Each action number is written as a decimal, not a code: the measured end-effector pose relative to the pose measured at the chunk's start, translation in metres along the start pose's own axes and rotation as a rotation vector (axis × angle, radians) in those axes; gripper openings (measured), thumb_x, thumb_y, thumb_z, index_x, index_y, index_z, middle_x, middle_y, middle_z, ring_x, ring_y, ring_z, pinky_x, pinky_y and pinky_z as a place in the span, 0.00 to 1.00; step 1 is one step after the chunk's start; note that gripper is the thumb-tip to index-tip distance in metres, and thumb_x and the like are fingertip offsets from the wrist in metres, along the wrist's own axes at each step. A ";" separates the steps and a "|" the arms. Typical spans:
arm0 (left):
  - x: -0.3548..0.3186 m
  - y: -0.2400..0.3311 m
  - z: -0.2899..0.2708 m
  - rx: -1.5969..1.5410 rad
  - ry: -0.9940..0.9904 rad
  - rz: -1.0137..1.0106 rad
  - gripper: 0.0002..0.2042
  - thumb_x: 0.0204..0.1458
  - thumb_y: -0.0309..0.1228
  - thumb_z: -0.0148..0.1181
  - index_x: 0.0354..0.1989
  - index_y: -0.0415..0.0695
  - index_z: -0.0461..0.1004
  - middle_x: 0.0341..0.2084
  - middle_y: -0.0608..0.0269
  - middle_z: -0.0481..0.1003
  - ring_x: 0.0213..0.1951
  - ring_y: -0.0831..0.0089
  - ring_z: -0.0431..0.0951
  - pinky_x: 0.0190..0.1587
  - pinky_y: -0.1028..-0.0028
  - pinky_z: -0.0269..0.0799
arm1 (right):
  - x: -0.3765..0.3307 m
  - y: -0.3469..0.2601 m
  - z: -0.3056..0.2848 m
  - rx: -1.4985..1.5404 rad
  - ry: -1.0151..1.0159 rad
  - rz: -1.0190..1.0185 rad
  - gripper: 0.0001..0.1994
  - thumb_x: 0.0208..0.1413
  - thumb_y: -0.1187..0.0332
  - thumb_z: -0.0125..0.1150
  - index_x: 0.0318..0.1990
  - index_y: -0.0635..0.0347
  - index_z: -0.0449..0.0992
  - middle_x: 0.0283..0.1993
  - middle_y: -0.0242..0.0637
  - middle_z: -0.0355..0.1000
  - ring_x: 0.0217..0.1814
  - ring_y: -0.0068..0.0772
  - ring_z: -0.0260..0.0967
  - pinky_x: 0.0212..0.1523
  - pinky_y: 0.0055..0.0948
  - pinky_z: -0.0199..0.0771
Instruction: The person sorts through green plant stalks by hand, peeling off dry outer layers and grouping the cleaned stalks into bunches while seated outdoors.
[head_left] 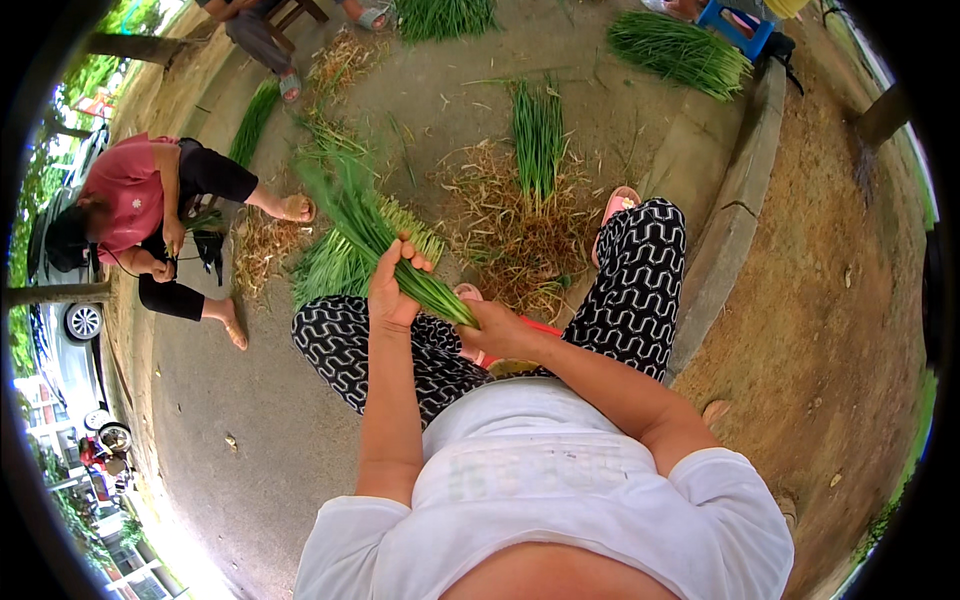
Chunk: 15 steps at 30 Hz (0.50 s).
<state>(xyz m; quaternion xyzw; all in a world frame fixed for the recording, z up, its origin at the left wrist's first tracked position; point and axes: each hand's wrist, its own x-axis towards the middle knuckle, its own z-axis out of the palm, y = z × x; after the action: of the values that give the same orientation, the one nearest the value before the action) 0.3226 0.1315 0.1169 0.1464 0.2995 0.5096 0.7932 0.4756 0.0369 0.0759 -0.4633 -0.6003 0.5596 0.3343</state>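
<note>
A bunch of long green chives point(365, 215) is held slantwise above my lap, its leafy tops pointing away to the far left. My left hand point(397, 285) is wrapped round the middle of the bunch. Closer to me, my right hand point(497, 331) grips the stem ends. Beyond my left knee a pile of chives point(328, 268) lies on the ground, partly hidden behind the held bunch. Farther out, a loose row of chives point(538, 140) rests with its pale ends on dry brown leaf trimmings point(478, 205).
At the left, another person point(140, 195) sits bent over with hands together. More chives lie in a heap point(680, 52) at the far right, near a blue stool point(735, 28), and at the top point(445, 15). A concrete kerb point(735, 210) runs along my right.
</note>
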 end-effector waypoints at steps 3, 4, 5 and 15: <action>0.006 -0.004 0.000 -0.010 0.050 0.053 0.07 0.55 0.29 0.48 0.41 0.41 0.67 0.24 0.69 0.67 0.27 0.76 0.66 0.34 0.72 0.66 | -0.001 0.006 -0.014 -0.077 -0.059 0.053 0.13 0.49 0.73 0.48 0.43 0.61 0.68 0.26 0.37 0.68 0.28 0.27 0.65 0.31 0.31 0.67; 0.005 -0.009 -0.001 0.009 0.085 0.068 0.07 0.56 0.29 0.48 0.41 0.42 0.66 0.23 0.70 0.66 0.26 0.76 0.66 0.34 0.72 0.66 | 0.000 0.006 -0.018 -0.096 -0.084 0.097 0.14 0.49 0.73 0.48 0.45 0.61 0.68 0.27 0.37 0.69 0.28 0.27 0.66 0.32 0.31 0.67; 0.010 -0.013 0.004 0.027 0.098 0.087 0.07 0.56 0.30 0.48 0.41 0.42 0.66 0.23 0.70 0.65 0.25 0.76 0.65 0.33 0.72 0.65 | 0.003 0.012 -0.019 -0.037 -0.067 0.090 0.13 0.48 0.71 0.49 0.43 0.61 0.68 0.27 0.40 0.69 0.29 0.31 0.66 0.32 0.33 0.67; 0.036 -0.010 0.040 -0.050 0.018 -0.082 0.08 0.56 0.32 0.49 0.39 0.42 0.65 0.21 0.70 0.63 0.23 0.77 0.63 0.31 0.73 0.65 | -0.007 -0.041 -0.055 0.388 -0.199 0.377 0.07 0.50 0.68 0.51 0.34 0.61 0.69 0.22 0.29 0.65 0.22 0.17 0.60 0.23 0.19 0.60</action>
<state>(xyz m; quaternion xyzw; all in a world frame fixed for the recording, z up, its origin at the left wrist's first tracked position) 0.3652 0.1626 0.1309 0.1097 0.2997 0.4852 0.8141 0.5213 0.0525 0.1252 -0.4371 -0.4152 0.7589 0.2462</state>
